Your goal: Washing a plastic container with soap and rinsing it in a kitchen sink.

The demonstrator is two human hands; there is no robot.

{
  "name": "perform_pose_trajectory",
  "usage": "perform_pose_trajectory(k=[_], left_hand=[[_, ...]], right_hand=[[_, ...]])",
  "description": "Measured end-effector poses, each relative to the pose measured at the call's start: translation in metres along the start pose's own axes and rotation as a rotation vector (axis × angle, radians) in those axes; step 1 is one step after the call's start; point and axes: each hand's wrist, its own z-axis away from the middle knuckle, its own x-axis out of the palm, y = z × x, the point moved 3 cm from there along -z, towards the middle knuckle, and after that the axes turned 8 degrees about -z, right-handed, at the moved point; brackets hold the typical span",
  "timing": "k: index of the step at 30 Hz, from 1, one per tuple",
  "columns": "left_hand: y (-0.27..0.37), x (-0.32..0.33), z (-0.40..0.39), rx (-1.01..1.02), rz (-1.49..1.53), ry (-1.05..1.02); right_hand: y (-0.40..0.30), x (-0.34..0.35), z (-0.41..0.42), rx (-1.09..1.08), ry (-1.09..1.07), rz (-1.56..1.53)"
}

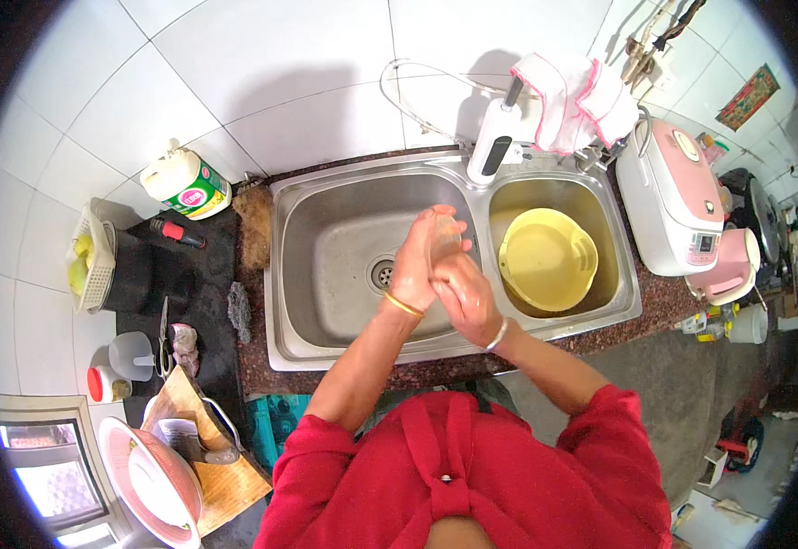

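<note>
Above the left bowl of a stainless-steel double sink (330,171), my two hands meet. My left hand (416,250), with a yellow bangle at its wrist, curls around what looks like a small clear cup (445,237). Pressed against the lower part of it is my wet right hand (467,291), a silvery bangle at the wrist; its curled fingers are partly hidden, so its grip is unclear. The sink drain (382,273) shows to the left below my hands. In the right bowl sits a yellow plastic basin (548,261).
A white faucet (491,147) rises behind the sink's divider, with a pink-edged cloth (570,103) beside it. A pink-and-white rice cooker (673,199) stands right. Leftward are a detergent jug (189,182), scissors (163,343), a wooden cutting board (234,480) and a pink colander (121,439).
</note>
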Motion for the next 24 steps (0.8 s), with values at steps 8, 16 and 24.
perform_pose_trajectory(k=[8, 16, 24], left_hand=[[0.016, 0.022, 0.011, 0.34, -0.669, -0.355], [-0.011, -0.04, -0.013, -0.252, 0.178, -0.113], [0.006, -0.005, -0.001, 0.218, -0.146, -0.129]], right_hand=[[-0.001, -0.003, -0.008, -0.134, 0.016, 0.153], [0.015, 0.002, 0.006, -0.217, -0.196, 0.234], [0.002, 0.003, -0.024, 0.067, -0.072, -0.089]])
